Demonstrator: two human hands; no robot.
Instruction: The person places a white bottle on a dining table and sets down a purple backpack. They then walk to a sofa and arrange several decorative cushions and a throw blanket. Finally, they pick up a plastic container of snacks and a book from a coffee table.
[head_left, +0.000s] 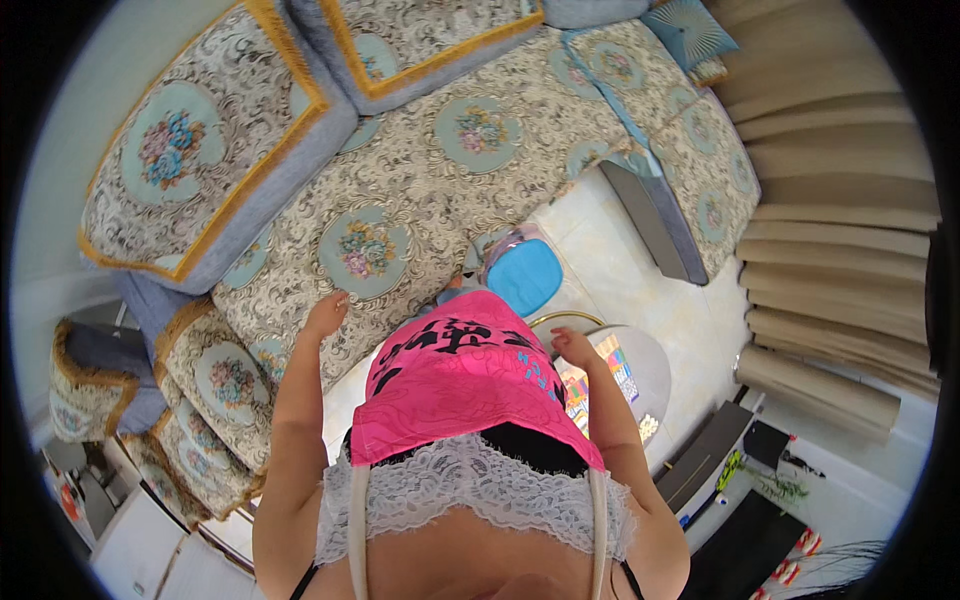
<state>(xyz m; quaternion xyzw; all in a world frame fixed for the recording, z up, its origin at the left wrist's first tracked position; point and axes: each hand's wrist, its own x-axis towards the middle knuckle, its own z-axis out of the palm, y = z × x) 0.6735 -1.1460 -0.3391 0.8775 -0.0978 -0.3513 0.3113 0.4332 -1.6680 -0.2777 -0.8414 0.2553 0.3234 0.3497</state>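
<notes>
My left hand (328, 313) hangs over the front of a sofa seat (300, 217) covered in floral fabric. Its fingers are loosely bent, and no held thing shows in it. To the right of my body, my right hand (571, 346) is held out with its fingers somewhat apart and nothing in them. Below it in the picture is a round grey table (652, 367), with colourful printed sheets (619, 371) partly hidden by my forearm. A pink apron (457, 367) with black print covers my front.
A blue-topped stool (526, 277) stands against the sofa front. Gold-fringed back cushions (255, 120) line the sofa, and a blue pillow (686, 34) lies at its far corner. Beige curtains (825, 195) hang on the right. A dark cabinet (709, 450) is at lower right, above pale floor tiles (600, 255).
</notes>
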